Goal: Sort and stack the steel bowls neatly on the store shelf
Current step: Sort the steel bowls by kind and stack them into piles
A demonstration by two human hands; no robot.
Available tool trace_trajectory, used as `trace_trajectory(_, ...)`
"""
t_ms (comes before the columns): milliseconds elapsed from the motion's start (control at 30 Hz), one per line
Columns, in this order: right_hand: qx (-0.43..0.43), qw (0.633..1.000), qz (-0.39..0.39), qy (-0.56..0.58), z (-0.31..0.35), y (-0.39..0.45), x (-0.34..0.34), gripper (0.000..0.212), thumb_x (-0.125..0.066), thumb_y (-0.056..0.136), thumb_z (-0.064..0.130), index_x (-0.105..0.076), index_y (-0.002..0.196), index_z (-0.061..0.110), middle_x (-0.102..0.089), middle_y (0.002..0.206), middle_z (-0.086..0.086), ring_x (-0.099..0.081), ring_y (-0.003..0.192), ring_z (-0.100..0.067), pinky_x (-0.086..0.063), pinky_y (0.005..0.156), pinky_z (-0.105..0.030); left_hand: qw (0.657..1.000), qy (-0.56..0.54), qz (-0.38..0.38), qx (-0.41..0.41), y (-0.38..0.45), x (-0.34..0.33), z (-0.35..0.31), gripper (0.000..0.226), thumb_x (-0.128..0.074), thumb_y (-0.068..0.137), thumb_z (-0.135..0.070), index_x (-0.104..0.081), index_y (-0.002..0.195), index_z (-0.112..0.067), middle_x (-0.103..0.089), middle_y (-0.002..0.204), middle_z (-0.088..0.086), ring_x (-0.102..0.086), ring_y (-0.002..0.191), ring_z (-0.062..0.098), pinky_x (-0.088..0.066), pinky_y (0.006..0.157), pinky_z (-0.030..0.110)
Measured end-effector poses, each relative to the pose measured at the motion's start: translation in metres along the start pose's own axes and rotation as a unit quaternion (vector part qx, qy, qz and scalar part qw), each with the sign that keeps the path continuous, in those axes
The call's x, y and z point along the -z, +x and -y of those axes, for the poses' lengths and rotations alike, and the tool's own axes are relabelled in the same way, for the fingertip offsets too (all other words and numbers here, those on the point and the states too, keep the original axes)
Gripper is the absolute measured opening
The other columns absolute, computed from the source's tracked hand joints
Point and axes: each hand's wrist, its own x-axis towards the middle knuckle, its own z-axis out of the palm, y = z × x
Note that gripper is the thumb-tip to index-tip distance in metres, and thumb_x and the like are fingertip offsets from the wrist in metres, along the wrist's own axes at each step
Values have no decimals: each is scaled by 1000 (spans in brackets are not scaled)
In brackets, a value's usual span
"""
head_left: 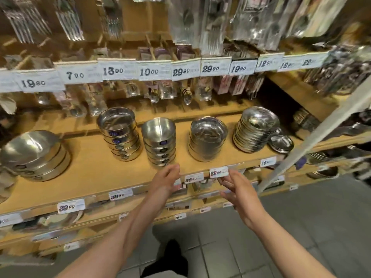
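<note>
While both hands are hovering at the shelf lip, the lines below are reading the scene as it stands.

Left hand: left hand (166, 178) is reaching over the shelf edge (140, 186) just in front of the middle stack (159, 141), fingers relaxed and holding nothing.
Right hand: right hand (237, 190) is hanging in front of the price tag (218, 172), fingers spread loosely, gripping nothing.
Bowls: five groups are sitting on the wooden shelf (96, 163): wide bowls (34, 155) far left, leaning stack (120, 134), the middle stack, squat stack (207, 141), plate-like stack (256, 130) with a loose dish (281, 143) beside it.
Done: sorting by size is looking mostly finished.
Left: the leaning stack is tilting and the top wide bowl is sitting askew; both are probably needing squaring, and the loose dish is wanting a home.
Open room: bare shelf is showing between the wide bowls and the leaning stack, and along the front.
Edges: the middle stack is standing nearest the lip; hanging cutlery (186, 96) is crowding the space above the rear.
</note>
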Motion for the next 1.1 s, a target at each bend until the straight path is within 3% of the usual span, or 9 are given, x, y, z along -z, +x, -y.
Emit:
trace_trajectory(133, -13, 1000, -19, 2, 7, 41, 8, 41, -52, 105, 37, -51, 142, 21, -59, 132, -2, -60, 119, -14, -55, 98, -44, 999, 37, 6, 26, 46, -25, 5, 18, -56, 100, -48, -62, 116, -42, -59, 131, -4, -60, 118, 15, -49, 108, 47)
trace_trajectory(300, -13, 998, -53, -11, 34, 107, 7, 34, -48, 106, 40, -52, 139, 32, -61, 124, -1, -62, 111, -15, -55, 77, -32, 998, -18, 27, 45, 103, -53, 4, 48, -47, 103, -52, -41, 149, -41, -41, 148, -20, -52, 121, 5, -46, 111, 42)
trace_trajectory(467, -10, 999, -28, -15, 46, 160, 7, 50, -42, 106, 46, -38, 154, 33, -45, 155, 5, -47, 138, -17, -43, 112, -51, 999, -28, 9, 21, 133, -74, 7, 34, -42, 97, -67, -43, 130, -59, -53, 123, -50, -49, 121, -21, -43, 99, 34)
trace_trajectory(600, -30, 999, 24, 26, 48, 193, 6, 54, -40, 105, 52, -39, 155, 32, -43, 159, 3, -44, 142, -19, -38, 117, -53, 998, -40, -42, 27, 148, -80, 13, 69, -42, 83, -86, -38, 145, -56, -40, 157, -23, -38, 145, 11, -36, 115, 53)
trace_trajectory(700, -67, 993, 86, 40, 51, 206, -2, 53, -40, 101, 60, -50, 146, 33, -52, 152, -3, -57, 118, -13, -58, 79, -30, 997, -37, -51, 34, 153, -86, 12, 89, -44, 74, -94, -44, 149, -46, -49, 154, -12, -45, 143, 17, -38, 115, 58)
trace_trajectory(767, -65, 990, 123, 21, 53, 208, -4, 43, -40, 98, 64, -61, 129, 43, -64, 139, -1, -62, 92, -5, -50, 54, -15, 994, -78, -67, 43, 154, -92, 10, 78, -50, 77, -87, -54, 142, -43, -61, 143, -11, -55, 135, 16, -45, 110, 58)
trace_trajectory(900, -41, 986, 162, -17, 54, 214, 7, 33, -37, 97, 64, -69, 91, 66, -74, 116, 16, -63, 116, -9, -52, 77, -26, 992, -91, -84, 25, 151, -104, 11, 53, -47, 88, -73, -63, 131, -45, -68, 131, -16, -64, 119, 1, -51, 105, 48)
trace_trajectory(1000, -32, 984, 174, -23, 53, 207, 21, 36, -33, 102, 60, -66, 114, 55, -69, 130, 10, -59, 127, -16, -55, 85, -33, 992, -85, -86, 19, 137, -118, 12, 50, -45, 88, -73, -62, 129, -50, -68, 130, -18, -66, 114, -2, -60, 86, 29)
trace_trajectory(1100, -17, 981, 192, -28, 56, 190, 33, 44, -39, 91, 69, -63, 124, 52, -66, 135, 8, -60, 127, -15, -57, 89, -35, 991, -90, -99, 14, 117, -127, 12, 40, -39, 96, -66, -60, 129, -55, -68, 130, -20, -66, 115, 0, -60, 82, 25)
